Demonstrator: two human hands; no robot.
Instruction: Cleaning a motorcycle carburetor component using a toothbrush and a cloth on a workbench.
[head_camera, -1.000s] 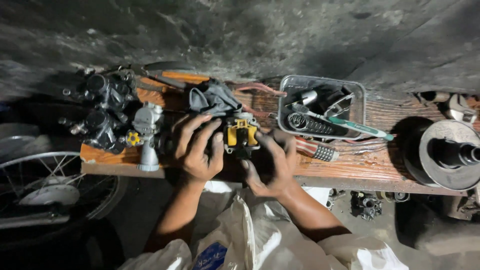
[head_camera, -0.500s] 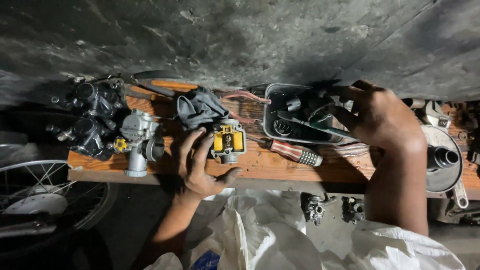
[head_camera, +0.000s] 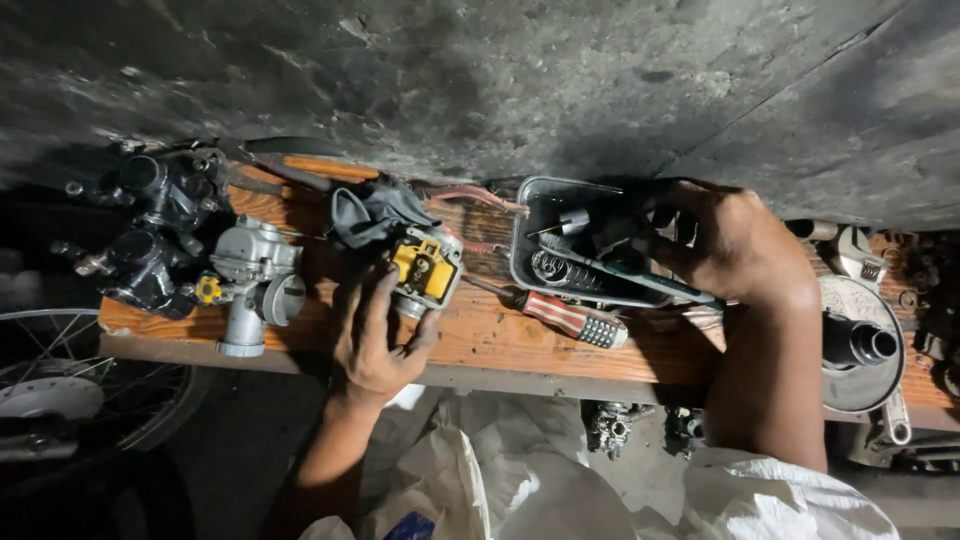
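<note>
My left hand rests on the wooden plank, fingertips against a small carburetor with a yellow part. It steadies that part rather than gripping it. My right hand reaches into a grey metal tray holding small parts and a green-handled tool. Its fingertips are down among the parts; whether they hold anything is hidden. A screwdriver with a red striped handle lies on the plank between my hands.
A silver carburetor and dark carburetors sit at the plank's left end. A black rubber boot lies behind the yellow part. A round metal drum stands at right, a spoked wheel at lower left.
My right hand left the yellow carburetor and swung right into the metal tray. My left hand stayed by the carburetor. The view shifted slightly.
</note>
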